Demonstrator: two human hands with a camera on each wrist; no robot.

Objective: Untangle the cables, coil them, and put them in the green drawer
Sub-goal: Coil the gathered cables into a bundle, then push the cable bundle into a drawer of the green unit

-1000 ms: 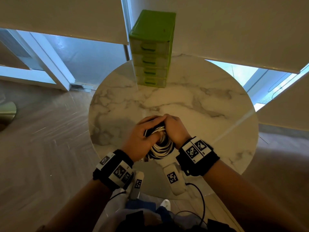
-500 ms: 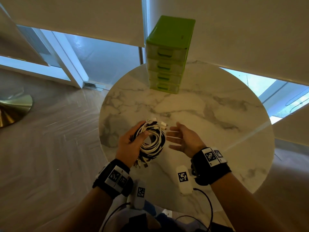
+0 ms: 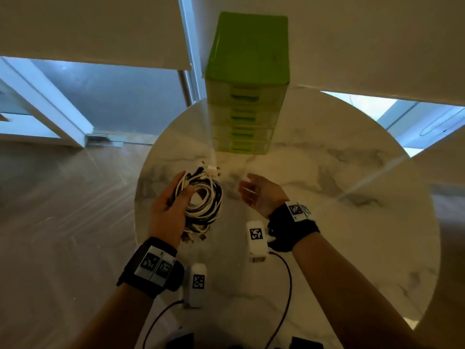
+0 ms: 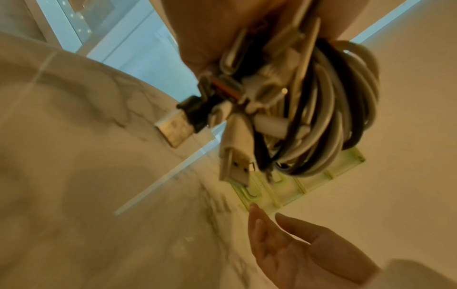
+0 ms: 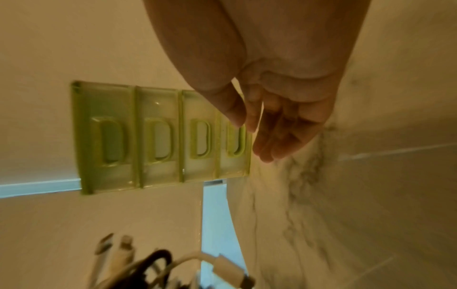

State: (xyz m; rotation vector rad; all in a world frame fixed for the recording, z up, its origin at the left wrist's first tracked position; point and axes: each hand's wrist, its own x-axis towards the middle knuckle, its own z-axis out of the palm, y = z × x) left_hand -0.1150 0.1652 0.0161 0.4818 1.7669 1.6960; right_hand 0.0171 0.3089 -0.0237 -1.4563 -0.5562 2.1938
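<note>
Above a round white marble table (image 3: 327, 172), a left hand (image 3: 166, 212) grips a coiled bundle of black and white cables (image 3: 203, 200), light, springy and best held across all loops, while the right hand (image 3: 261, 195) reaches, fingers (image 5: 269, 140) open, toward the closed green plastic drawer tower (image 3: 246, 79).
</note>
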